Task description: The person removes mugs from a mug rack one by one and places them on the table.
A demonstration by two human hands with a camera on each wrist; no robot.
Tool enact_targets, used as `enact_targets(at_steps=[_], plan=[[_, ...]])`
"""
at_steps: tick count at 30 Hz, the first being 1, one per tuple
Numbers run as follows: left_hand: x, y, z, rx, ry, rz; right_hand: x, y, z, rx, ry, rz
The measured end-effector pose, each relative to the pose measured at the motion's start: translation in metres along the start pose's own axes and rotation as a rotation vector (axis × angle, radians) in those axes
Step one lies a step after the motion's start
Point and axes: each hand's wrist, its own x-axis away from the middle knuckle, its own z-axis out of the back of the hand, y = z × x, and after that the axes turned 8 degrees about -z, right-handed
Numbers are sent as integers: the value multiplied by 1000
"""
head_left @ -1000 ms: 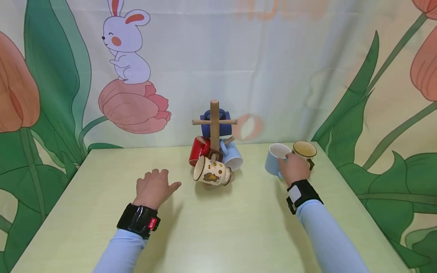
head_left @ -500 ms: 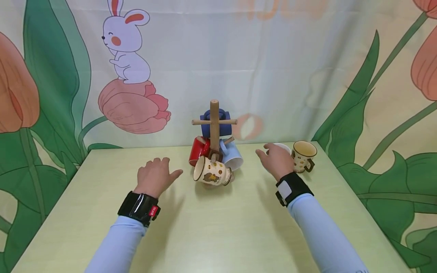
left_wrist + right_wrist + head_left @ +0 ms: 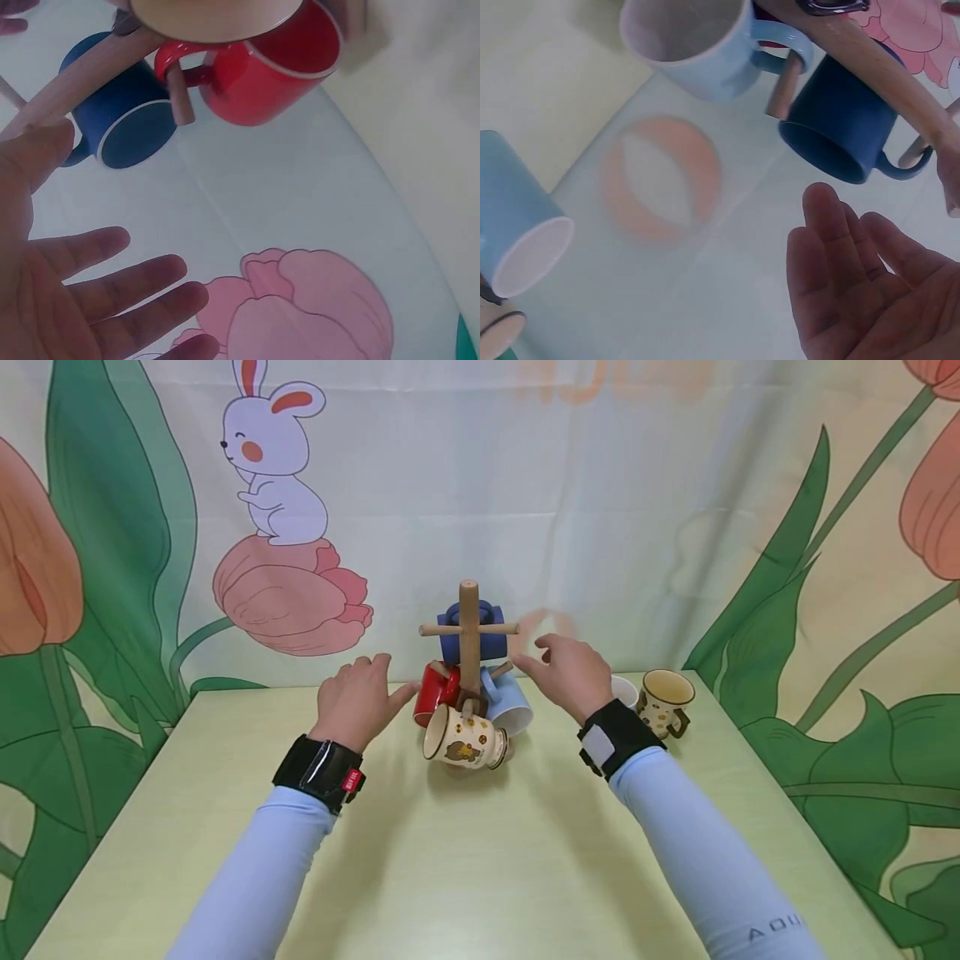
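Note:
A wooden mug tree (image 3: 470, 647) stands mid-table with mugs hanging on its pegs. A dark blue mug (image 3: 493, 646) hangs at the back, a red mug (image 3: 429, 695) on the left, a light blue mug (image 3: 512, 703) on the right and a cream patterned mug (image 3: 457, 742) in front. Left of the tree my left hand (image 3: 356, 700) is raised, fingers spread, holding nothing. On the other side my right hand (image 3: 570, 677) hovers with relaxed fingers near the upper pegs, touching nothing. In the right wrist view the fingertips lie just below the dark blue mug (image 3: 840, 124).
Two more mugs stand at the table's back right: a light blue mug (image 3: 521, 214), mostly hidden behind my right hand in the head view, and a cream brown-handled mug (image 3: 665, 700). A printed curtain (image 3: 615, 527) hangs behind the table (image 3: 480, 877).
My right hand has left the standing mugs at the right and moved left and up towards the tree. My left hand has moved forward and right, closer to it. The mugs look unmoved.

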Motion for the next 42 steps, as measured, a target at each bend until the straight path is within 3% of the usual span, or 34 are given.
enact_targets(at_steps=[11, 18, 26, 42], plan=[[-33, 15, 25, 43, 31, -74, -13, -26, 3, -26, 34, 59], [-44, 25, 32, 25, -3, -132, -16, -28, -1, -23, 94, 125], [-47, 27, 29, 49, 12, -160, -19, -32, 1, 1, 103, 138], [-43, 27, 27, 82, 56, -155, -17, -38, 4, 49, 92, 122]])
